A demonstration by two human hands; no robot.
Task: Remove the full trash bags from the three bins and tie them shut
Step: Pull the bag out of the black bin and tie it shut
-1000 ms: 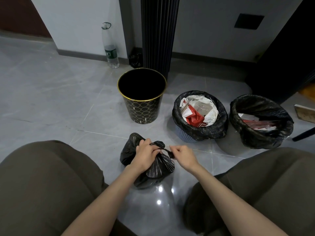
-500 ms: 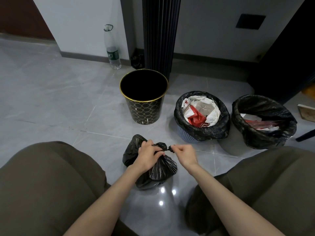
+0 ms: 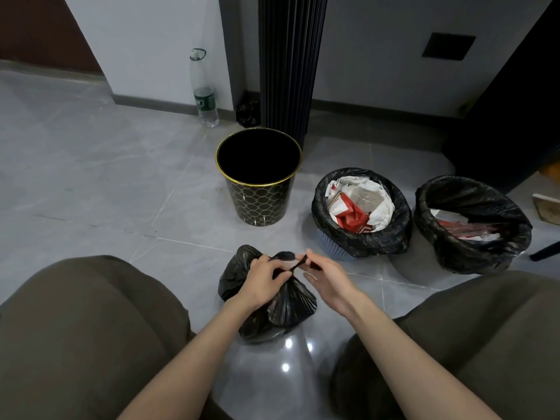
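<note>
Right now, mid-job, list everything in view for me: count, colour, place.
black-and-gold patterned bin: 1, no liner, centre floor
blue mesh basket with black liner: 1, full, right of it
grey bin with black liner: 1, trash inside, far right
black trash bag: 1, on floor, being tied
clear plastic bottle: 1, green label, by wall
small crumpled black bag: 1, beside dark fluted column
left hand: grips bag neck
right hand: pinches bag's twisted end

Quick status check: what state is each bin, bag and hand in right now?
Black-and-gold bin: upright, unlined.
Middle bin: lined, full of rubbish.
Right bin: lined, holds rubbish.
Black bag on floor: out, neck gathered, knot unfinished.
Left hand: gripping the bag's neck.
Right hand: pinching the bag's twisted tail.
Bottle: upright, capped.
</note>
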